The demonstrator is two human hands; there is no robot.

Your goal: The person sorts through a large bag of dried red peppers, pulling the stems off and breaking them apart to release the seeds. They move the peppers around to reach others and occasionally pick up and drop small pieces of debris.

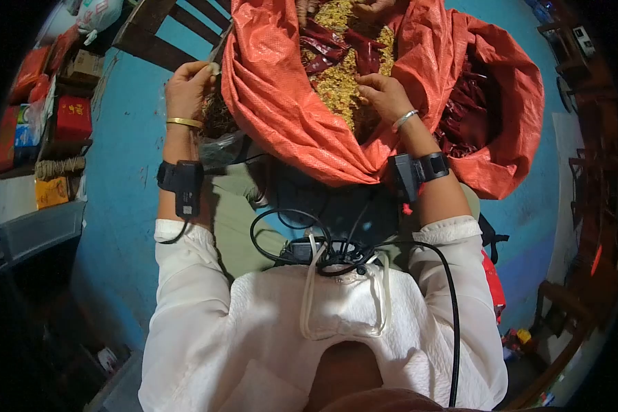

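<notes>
An orange woven sack [275,89] lies wide open before me, holding yellow seeds [340,82] with dark red dried chilies [367,51] on top. My left hand [185,93] is outside the sack's left side, its fingertips pinched around a small pale bit I cannot identify. Over the seeds, just below the chilies, my right hand [386,97] is closed with curled fingers; whatever is between the fingertips is hidden. Beneath my left hand is a dark heap of stalk-like scraps [216,117], partly covered by the sack.
Another person's hands [374,7] reach in at the sack's far edge. To the right stands a second orange sack [518,89] full of dried chilies [468,110]. A dark slatted chair [165,31] is at the upper left. Black cables [453,309] hang across my lap and right side.
</notes>
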